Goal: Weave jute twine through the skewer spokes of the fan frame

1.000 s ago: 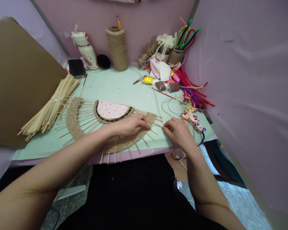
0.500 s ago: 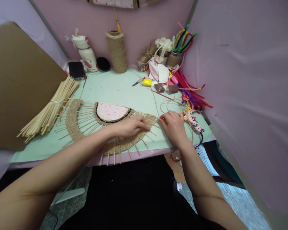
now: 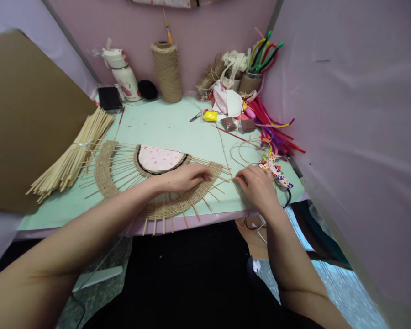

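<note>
The woven fan point(image 3: 161, 157) lay centre-near, probably light, springy, best held by its band point(image 3: 171, 209). The left hand point(image 3: 192, 177) curled over its right end, grasp unclear; the right hand point(image 3: 256, 185) seemingly pinched twine point(image 3: 223, 142).

Before you on the worktop point(image 3: 150, 122) lies the weaving point(image 3: 104, 173), with sticks point(image 3: 77, 155) to its left and the board point(image 3: 30, 114) farther left. Behind it stand the bottle point(image 3: 126, 81) and, right of that, the spool point(image 3: 167, 75); packets point(image 3: 229, 124) lie farther right, before the pot point(image 3: 250, 83).
</note>
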`<state>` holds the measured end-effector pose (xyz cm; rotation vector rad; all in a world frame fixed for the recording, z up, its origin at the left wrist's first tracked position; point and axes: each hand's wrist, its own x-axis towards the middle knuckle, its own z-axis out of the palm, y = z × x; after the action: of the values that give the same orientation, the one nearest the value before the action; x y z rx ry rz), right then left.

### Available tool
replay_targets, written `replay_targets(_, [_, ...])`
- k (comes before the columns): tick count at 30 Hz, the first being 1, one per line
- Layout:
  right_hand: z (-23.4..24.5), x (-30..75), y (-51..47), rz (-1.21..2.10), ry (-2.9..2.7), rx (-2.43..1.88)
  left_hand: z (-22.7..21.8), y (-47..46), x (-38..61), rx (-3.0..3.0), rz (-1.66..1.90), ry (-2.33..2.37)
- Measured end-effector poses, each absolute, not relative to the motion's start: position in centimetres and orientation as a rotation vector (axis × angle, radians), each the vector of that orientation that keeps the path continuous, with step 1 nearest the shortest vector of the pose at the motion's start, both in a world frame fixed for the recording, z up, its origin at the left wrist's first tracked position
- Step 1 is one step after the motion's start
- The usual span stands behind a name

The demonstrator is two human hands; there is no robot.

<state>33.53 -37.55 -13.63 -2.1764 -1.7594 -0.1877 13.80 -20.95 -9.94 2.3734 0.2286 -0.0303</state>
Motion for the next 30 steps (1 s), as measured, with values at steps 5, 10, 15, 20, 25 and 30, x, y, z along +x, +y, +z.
replay_targets(5, [-13.9, 33.5, -38.1, -0.181, -1.747, -2.173, -8.8, -19.0, 13.8, 2.530, 0.079, 0.267])
replay_targets(10, [-13.8, 33.5, -39.2, -0.150, -1.772, -2.160, -9.3, -15.5, 13.4, 2.765, -0.012, 0.377])
replay_targets(15, [-13.5, 33.7, -40.7, -0.166, -1.748, -2.133, -10.1, -14.8, 12.7, 2.792, -0.060, 0.391])
replay_targets(20, [-13.3, 33.5, -41.3, -0.154, -1.774, -2.135, -6.8, -19.1, 9.7, 2.747, 0.156, 0.531])
replay_targets(25, [-13.5, 32.8, -41.4, -0.137, -1.762, -2.095, -4.1, -28.6, 3.6, 2.186, 0.367, 0.743])
replay_targets(30, [-13.4, 31.7, -41.3, -0.215, -1.667, -1.997, -8.5, -35.1, 0.6, 1.317, 0.024, 0.785])
